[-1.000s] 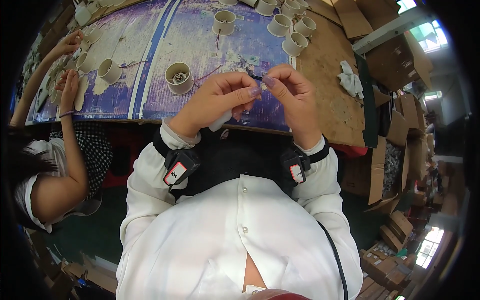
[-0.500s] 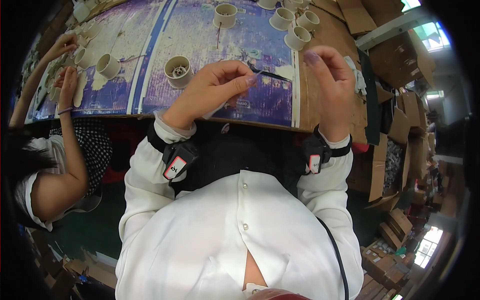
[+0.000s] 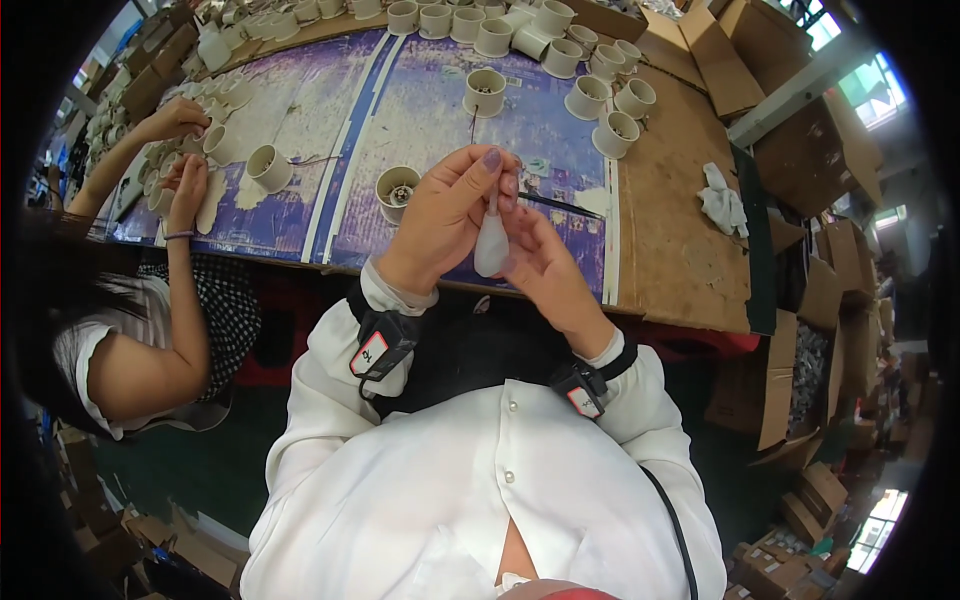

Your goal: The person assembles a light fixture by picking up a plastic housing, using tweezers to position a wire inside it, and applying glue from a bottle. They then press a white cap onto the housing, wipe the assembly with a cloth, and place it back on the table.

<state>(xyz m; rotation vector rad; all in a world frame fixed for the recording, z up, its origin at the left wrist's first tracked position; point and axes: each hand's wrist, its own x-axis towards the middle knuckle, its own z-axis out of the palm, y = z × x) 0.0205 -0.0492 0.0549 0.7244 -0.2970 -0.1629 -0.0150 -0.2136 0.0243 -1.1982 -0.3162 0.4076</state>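
Observation:
Over the front edge of the table, my left hand [image 3: 440, 222] is closed, its thumb and fingers pinching near the narrow neck of a small translucent white pear-shaped bottle [image 3: 491, 248]. The rounded end of the bottle hangs downward. From the right, my right hand [image 3: 552, 272] meets it with curled fingers and thumb against the bottle's side; its fingertips are partly hidden. A cream plastic cup [image 3: 390, 192] with small metal parts inside stands just beyond my left hand. Behind my fingers, a thin black stick-like tool [image 3: 565, 206] lies on the table.
Several cream cups and pipe fittings [image 3: 492, 38] line the table's far side. One cup [image 3: 485, 93] has a brown wire. A crumpled white cloth [image 3: 722, 200] lies right. At left, a co-worker's hands [image 3: 185, 185] work among more cups. Cardboard boxes [image 3: 790, 380] stand right.
My right hand has come left and down from the table's right side to the bottle. The bottle now shows plainly below my left fingers. The view has shifted, showing more of the table's far side.

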